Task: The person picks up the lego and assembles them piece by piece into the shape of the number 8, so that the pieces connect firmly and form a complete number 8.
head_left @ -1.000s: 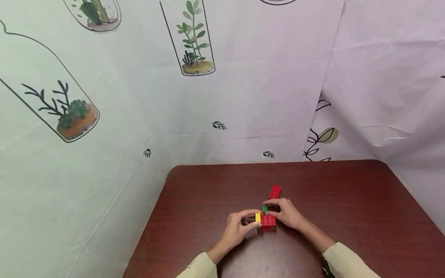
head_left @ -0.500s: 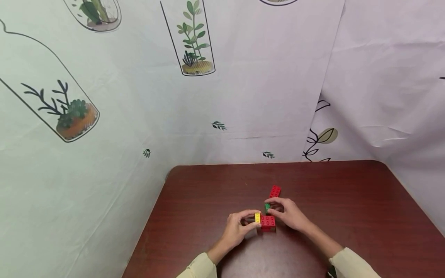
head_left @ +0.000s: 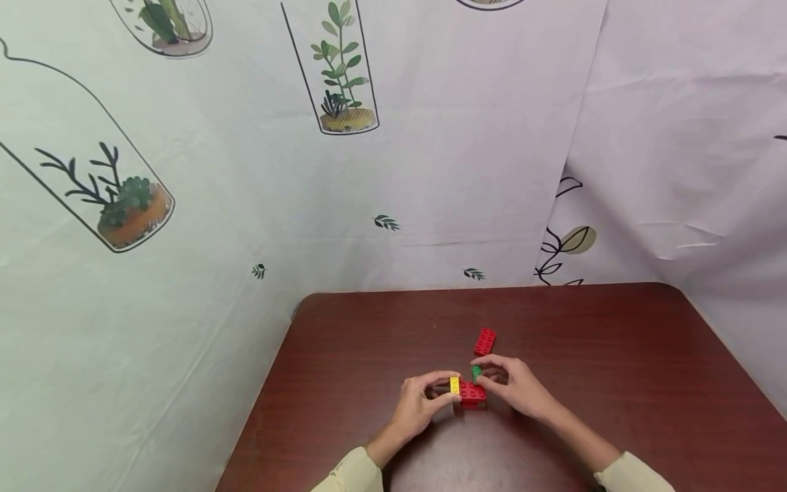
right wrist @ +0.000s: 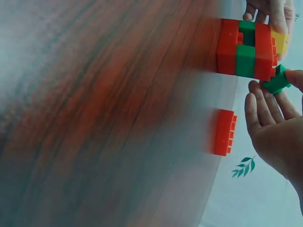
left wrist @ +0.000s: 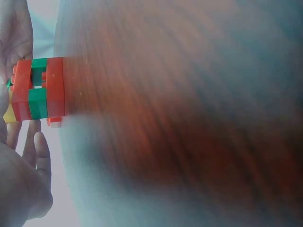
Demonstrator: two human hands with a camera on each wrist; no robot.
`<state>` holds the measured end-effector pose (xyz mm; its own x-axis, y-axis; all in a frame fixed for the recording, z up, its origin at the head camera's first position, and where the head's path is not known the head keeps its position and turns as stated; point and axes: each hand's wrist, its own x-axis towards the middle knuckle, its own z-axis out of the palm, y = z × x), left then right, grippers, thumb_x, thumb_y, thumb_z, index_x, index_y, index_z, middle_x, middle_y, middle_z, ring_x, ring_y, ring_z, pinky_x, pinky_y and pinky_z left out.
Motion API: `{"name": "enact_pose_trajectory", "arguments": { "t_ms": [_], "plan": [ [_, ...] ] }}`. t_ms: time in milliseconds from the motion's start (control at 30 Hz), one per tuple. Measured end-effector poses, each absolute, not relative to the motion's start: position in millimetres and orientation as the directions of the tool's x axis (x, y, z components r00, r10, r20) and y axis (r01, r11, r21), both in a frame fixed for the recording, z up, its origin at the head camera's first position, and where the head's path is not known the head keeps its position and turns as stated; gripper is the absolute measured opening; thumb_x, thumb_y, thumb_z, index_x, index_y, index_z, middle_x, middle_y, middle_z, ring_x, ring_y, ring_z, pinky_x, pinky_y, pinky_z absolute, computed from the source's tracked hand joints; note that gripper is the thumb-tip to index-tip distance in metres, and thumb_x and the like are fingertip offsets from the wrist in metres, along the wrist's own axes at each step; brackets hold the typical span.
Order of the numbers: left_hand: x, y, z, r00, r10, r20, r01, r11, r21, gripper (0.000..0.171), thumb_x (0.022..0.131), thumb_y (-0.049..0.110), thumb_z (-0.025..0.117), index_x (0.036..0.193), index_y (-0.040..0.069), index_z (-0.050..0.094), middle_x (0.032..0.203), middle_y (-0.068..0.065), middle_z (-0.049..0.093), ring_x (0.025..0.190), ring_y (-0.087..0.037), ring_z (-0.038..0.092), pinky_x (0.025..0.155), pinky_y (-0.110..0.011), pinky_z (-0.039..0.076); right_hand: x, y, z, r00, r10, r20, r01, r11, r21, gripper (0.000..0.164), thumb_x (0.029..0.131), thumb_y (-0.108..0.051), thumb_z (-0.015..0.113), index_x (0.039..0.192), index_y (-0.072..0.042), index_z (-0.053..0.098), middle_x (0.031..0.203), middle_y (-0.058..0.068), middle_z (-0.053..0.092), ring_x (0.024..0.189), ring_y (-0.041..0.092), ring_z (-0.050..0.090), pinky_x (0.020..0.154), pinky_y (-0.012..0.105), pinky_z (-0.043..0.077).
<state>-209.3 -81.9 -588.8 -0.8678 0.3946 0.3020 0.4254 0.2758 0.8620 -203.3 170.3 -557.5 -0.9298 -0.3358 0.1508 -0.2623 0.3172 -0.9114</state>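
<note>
On the table stands a stack of toy building bricks, its upper red brick (head_left: 472,391) parted from the lower red brick (left wrist: 56,87) by green bricks (left wrist: 38,104) with a gap between them. A yellow brick (head_left: 455,385) sits on the stack's left end. My left hand (head_left: 419,406) pinches it there between thumb and fingers. Between right thumb and fingers, my right hand (head_left: 518,388) holds a small green brick (head_left: 476,373). In the right wrist view it is tilted, close by the studs at the top red brick's end; whether they touch I cannot tell.
Behind the right hand, a loose red brick (head_left: 484,342) lies on the dark brown table (head_left: 356,342). White sheets (head_left: 455,171) printed with plants hang around the table's back and sides.
My right hand has shifted right and slightly nearer with the green brick, which now overlaps the stack's back right part in the head view. The left hand and stack have stayed nearly still.
</note>
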Motion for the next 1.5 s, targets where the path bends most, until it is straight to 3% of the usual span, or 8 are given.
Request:
{"name": "enact_pose_trajectory", "arguments": {
  "t_ms": [267,600,967,1100,1500],
  "plan": [
    [-209.3,-81.2,-588.3,-0.870,0.390,0.302,0.429,0.295,0.854,0.035,0.087,0.012,0.088,0.121,0.007,0.079,0.107,-0.007,0.080,0.086,-0.013,0.074,0.067,-0.024,0.058,-199.4,171.5,-560.9,-0.937,-0.325,0.128,-0.233,0.311,-0.921,0.034,0.096,-0.009,0.080,0.126,0.002,0.069,0.117,0.018,0.074,0.098,0.018,0.075,0.083,0.027,0.060],
    [-210.2,-81.4,-588.3,-0.872,0.393,0.293,0.422,0.299,0.856,0.037,0.087,0.015,0.088,0.123,0.011,0.080,0.109,-0.003,0.080,0.089,-0.016,0.075,0.068,-0.022,0.058,-194.8,171.5,-560.6,-0.922,-0.348,0.168,-0.258,0.233,-0.938,0.033,0.096,-0.002,0.078,0.126,0.005,0.066,0.125,0.026,0.071,0.110,0.037,0.073,0.091,0.024,0.057],
    [-209.3,-81.9,-586.6,-0.863,0.404,0.303,0.430,0.276,0.859,0.036,0.088,0.019,0.088,0.123,0.014,0.080,0.109,-0.002,0.080,0.087,-0.014,0.075,0.068,-0.023,0.059,-189.0,170.4,-559.2,-0.929,-0.333,0.159,-0.245,0.234,-0.941,0.032,0.096,-0.004,0.079,0.125,0.004,0.067,0.120,0.021,0.074,0.104,0.021,0.075,0.088,0.026,0.059],
    [-210.0,-82.3,-587.3,-0.860,0.409,0.307,0.437,0.277,0.855,0.036,0.088,0.020,0.087,0.123,0.013,0.079,0.109,-0.001,0.080,0.087,-0.015,0.075,0.068,-0.023,0.059,-187.1,169.1,-559.8,-0.934,-0.320,0.161,-0.245,0.242,-0.939,0.032,0.095,-0.005,0.081,0.123,0.003,0.068,0.117,0.016,0.075,0.103,0.020,0.075,0.088,0.027,0.059],
    [-210.9,-83.1,-589.4,-0.858,0.410,0.309,0.444,0.290,0.848,0.036,0.089,0.021,0.087,0.123,0.013,0.080,0.109,-0.001,0.080,0.086,-0.014,0.075,0.068,-0.022,0.059,-180.7,171.4,-561.4,-0.930,-0.337,0.147,-0.230,0.219,-0.948,0.037,0.096,-0.007,0.080,0.130,0.004,0.071,0.126,0.020,0.073,0.102,0.018,0.077,0.087,0.025,0.059]
  ]
}}
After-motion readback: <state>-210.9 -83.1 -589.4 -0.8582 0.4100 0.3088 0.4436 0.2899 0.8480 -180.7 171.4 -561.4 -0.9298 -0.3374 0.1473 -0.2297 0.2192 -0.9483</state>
